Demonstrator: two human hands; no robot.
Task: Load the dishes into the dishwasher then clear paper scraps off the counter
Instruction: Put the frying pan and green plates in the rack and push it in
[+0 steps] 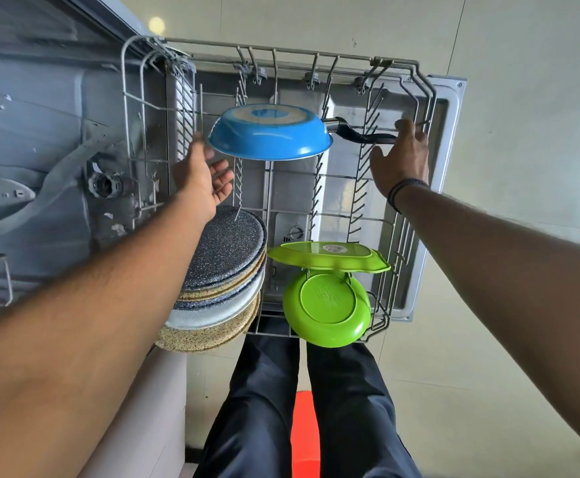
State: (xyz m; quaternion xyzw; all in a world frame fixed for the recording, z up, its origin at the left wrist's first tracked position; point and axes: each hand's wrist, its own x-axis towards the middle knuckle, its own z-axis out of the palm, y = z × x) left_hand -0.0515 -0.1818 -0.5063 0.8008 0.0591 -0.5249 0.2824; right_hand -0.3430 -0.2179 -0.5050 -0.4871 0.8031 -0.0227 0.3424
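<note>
A blue frying pan (269, 139) lies upside down on the tines at the far side of the pulled-out wire rack (281, 51), its black handle (350, 131) pointing right. My left hand (202, 177) hovers open beside the pan's left rim, palm toward it. My right hand (402, 160) is at the handle's end with straight fingers; the tip of the handle is hidden behind it. Several speckled plates (226, 270) stand stacked at the rack's near left. A green round plate (326, 308) and a green square tray (330, 257) sit at the near right.
The rack rests over the open dishwasher door (447, 132). The grey tub interior (40, 132) with its spray arm lies to the left. My legs and an orange-red object (306, 432) on the floor are below the rack. Pale floor tiles stretch to the right.
</note>
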